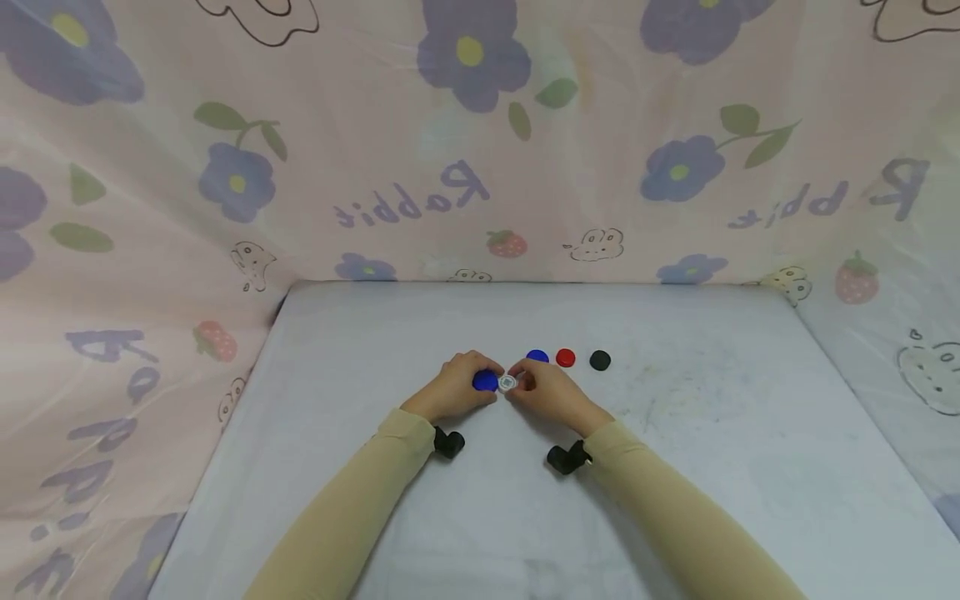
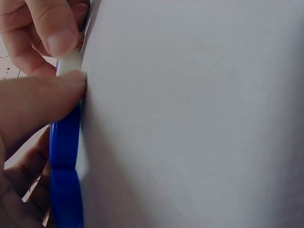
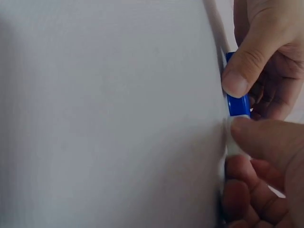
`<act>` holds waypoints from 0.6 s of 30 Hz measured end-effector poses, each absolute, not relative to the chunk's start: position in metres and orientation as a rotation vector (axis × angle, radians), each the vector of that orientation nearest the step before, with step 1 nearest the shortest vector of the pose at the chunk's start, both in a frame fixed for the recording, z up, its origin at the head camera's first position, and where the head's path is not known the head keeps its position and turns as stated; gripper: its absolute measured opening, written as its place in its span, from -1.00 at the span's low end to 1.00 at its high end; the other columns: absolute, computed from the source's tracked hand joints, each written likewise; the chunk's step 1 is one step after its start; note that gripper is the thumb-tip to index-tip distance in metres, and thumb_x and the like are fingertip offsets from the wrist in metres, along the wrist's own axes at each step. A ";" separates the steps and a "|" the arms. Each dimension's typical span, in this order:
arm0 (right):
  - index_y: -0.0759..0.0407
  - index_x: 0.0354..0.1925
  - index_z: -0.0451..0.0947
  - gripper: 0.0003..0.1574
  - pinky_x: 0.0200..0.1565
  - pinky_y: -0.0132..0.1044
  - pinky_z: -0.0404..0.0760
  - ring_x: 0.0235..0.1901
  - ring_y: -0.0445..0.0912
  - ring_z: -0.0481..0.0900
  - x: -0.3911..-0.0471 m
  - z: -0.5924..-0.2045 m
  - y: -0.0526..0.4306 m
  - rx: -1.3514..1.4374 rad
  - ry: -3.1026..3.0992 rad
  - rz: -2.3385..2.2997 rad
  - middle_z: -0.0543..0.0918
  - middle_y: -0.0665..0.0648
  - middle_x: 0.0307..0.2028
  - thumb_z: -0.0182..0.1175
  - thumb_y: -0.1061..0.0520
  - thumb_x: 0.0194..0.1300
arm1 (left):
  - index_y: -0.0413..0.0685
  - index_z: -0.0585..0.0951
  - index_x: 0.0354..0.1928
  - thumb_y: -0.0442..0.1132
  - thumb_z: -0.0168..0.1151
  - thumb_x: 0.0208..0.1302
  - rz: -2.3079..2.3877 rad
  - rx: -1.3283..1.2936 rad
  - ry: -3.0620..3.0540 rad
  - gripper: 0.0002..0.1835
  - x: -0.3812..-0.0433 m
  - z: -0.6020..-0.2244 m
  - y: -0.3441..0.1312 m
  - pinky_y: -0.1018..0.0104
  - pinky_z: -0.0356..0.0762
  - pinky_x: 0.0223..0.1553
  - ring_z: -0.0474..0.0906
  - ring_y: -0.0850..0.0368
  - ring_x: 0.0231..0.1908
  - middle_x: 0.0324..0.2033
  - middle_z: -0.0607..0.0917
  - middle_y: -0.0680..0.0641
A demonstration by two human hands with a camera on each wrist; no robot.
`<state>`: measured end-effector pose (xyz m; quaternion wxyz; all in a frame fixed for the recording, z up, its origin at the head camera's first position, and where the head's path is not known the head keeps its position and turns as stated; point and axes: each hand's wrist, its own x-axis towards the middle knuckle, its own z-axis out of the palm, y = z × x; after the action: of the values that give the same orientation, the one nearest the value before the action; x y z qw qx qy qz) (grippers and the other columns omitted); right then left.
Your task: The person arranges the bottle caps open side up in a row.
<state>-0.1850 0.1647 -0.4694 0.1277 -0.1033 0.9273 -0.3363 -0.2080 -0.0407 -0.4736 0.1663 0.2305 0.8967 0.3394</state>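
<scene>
In the head view my left hand [image 1: 462, 385] holds a round blue cap [image 1: 485, 381] between thumb and fingers, flat on the white tabletop. Just right of it, my right hand [image 1: 545, 390] pinches a smaller white cap [image 1: 507, 382] with a grey pattern on top. The two caps sit edge to edge, or nearly so. In the left wrist view the left thumb [image 2: 52, 97] lies against the blue side wall, and a second blue piece [image 2: 66, 197] adjoins it. The right wrist view shows the right thumb [image 3: 259, 135] on the white cap's edge.
Beyond the right hand lie another blue cap [image 1: 537, 355], a red cap [image 1: 566, 357] and a black cap [image 1: 600, 360], roughly in a row. A flower-printed curtain [image 1: 405, 150] hangs behind and beside the white table [image 1: 712, 433]. Black wrist cameras [image 1: 450, 443] sit at both wrists.
</scene>
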 end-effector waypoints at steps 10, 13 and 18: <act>0.09 0.03 0.55 -0.53 -0.28 -0.24 0.51 -0.34 -0.15 0.54 -0.187 -0.454 0.208 -0.299 2.792 -1.110 0.60 -0.05 -0.35 0.32 -0.12 0.25 | 0.11 0.54 0.19 0.03 0.35 0.19 1.027 0.556 2.599 -0.48 -0.211 -0.460 -0.031 0.01 0.25 0.18 0.36 0.03 0.11 0.08 0.56 0.10; 0.12 0.07 0.52 -0.44 -0.26 -0.21 0.52 -0.30 -0.11 0.55 -0.189 -0.450 0.219 -0.271 2.808 -1.133 0.61 -0.02 -0.30 0.32 -0.15 0.23 | 0.09 0.52 0.21 0.04 0.35 0.21 1.040 0.556 2.607 -0.46 -0.211 -0.454 -0.024 0.01 0.25 0.18 0.36 0.02 0.11 0.07 0.56 0.07; 0.21 0.14 0.50 -0.32 -0.11 -0.09 0.52 -0.18 0.02 0.53 -0.193 -0.449 0.225 -0.303 2.817 -1.130 0.62 0.10 -0.19 0.37 -0.14 0.19 | 0.04 0.52 0.20 0.02 0.36 0.21 1.035 0.602 2.626 -0.46 -0.213 -0.451 -0.012 0.02 0.17 0.20 0.39 0.05 0.09 0.04 0.59 0.05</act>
<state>-0.1928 0.2250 -0.4485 0.0456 -0.0992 0.9226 -0.3700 -0.2131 -0.0120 -0.4510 0.1276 0.2067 0.9024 0.3558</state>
